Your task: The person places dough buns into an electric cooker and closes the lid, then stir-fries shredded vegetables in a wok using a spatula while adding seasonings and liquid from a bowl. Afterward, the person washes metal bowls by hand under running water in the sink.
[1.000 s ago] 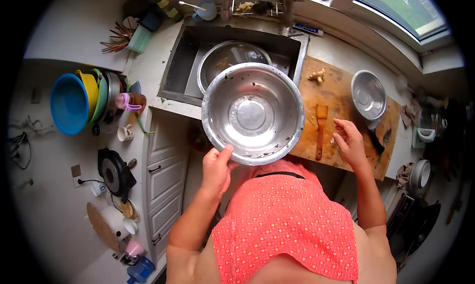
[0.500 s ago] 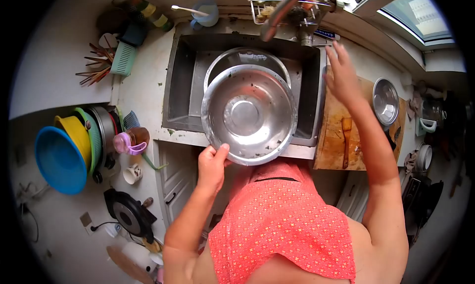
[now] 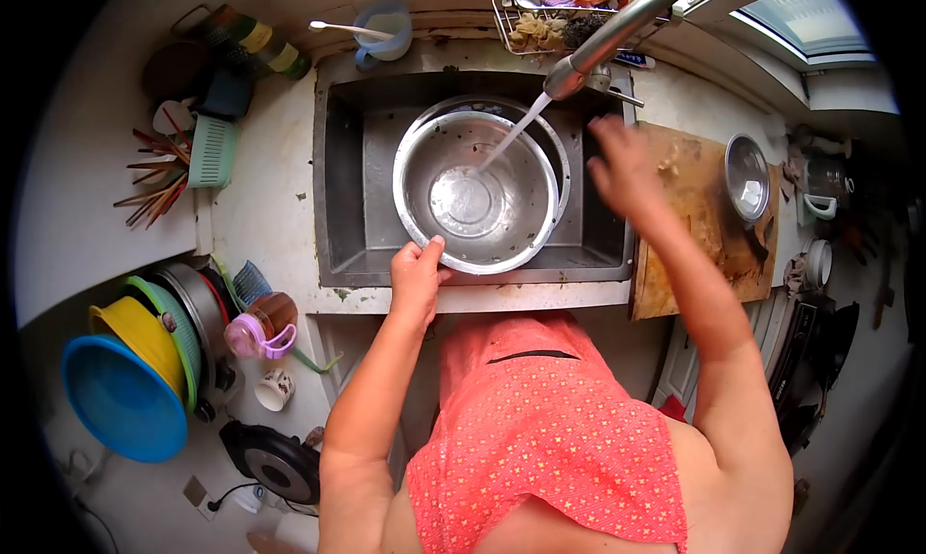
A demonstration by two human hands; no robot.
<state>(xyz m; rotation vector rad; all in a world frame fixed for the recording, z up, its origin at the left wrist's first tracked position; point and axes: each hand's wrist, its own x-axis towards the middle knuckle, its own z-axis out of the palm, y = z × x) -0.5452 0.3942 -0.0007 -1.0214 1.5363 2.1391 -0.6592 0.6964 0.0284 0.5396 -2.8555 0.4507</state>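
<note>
My left hand (image 3: 417,279) grips the near rim of a steel bowl (image 3: 444,175), thumb on top. Small dark bits cling to the bowl's inner wall. Water runs from the faucet (image 3: 588,57) into it. The bowl is over the sink (image 3: 338,168), above a second metal bowl (image 3: 555,149) whose rim shows behind it. My right hand (image 3: 625,163) is above the sink's right edge, near the faucet lever (image 3: 625,98), slightly blurred, with its fingers apart and nothing in them.
Right of the sink lies a cutting board (image 3: 694,207) with a small metal bowl (image 3: 747,178) on it. To the left stand a chopstick basket (image 3: 212,152), a lidded jar (image 3: 265,324), a cup (image 3: 275,389) and stacked basins (image 3: 125,400). A blue mug (image 3: 383,35) stands behind the sink.
The held bowl has moved forward over the sink, and water now flows into it. My right hand reached from the board to the faucet, then drew back slightly toward me.
</note>
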